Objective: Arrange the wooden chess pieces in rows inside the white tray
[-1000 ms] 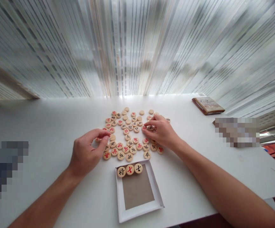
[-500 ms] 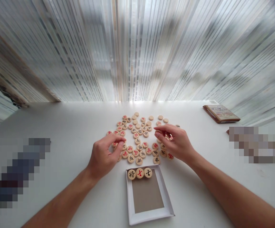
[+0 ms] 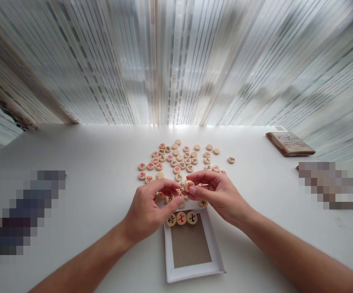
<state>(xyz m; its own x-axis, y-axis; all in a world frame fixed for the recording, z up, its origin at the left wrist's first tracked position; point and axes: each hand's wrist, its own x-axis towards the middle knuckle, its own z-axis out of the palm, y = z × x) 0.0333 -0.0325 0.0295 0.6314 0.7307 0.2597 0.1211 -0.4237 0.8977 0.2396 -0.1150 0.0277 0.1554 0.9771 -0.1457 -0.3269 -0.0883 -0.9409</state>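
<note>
1. Head cam: one white tray, three tray pieces lined up at its far end (two black, one red). Loose pieces beyond are partly hidden, can't count 'em.
2. Right hand pinches one red-marked piece at its fingertips.
3. Left hand: thumb and finger parted, just left of that piece.

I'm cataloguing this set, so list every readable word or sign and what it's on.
"将", black: left tray piece, in the tray.
"士", seemingly, red: middle tray piece.
"士", seemingly, black: right tray piece.
"马", black: loose piece.
Too small or blurred to read: held piece in the right hand, most other pieces, box.
</note>
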